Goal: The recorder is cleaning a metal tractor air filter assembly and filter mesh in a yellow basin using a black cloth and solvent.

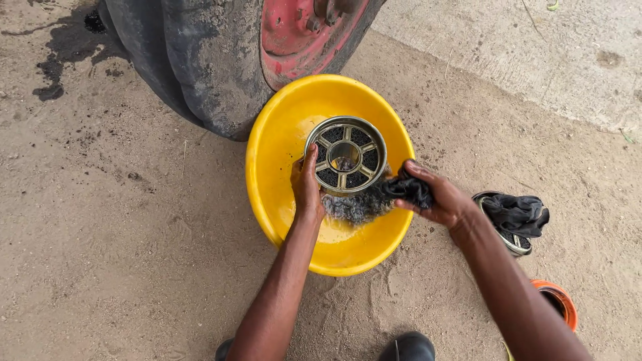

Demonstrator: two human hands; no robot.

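Your left hand (305,184) clamps the round grey metal mesh filter (346,155) over the yellow plastic basin (267,144); keep it steady. Right hand (438,200) pinches the dark rag (408,189); wipe along the wall.

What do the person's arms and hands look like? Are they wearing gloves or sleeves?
No gloves and no sleeves in view. The left hand and right hand are bare, and both forearms are bare all the way to the bottom edge of the picture. No watch, ring or bracelet shows. The fingers look wet and a bit grimy.
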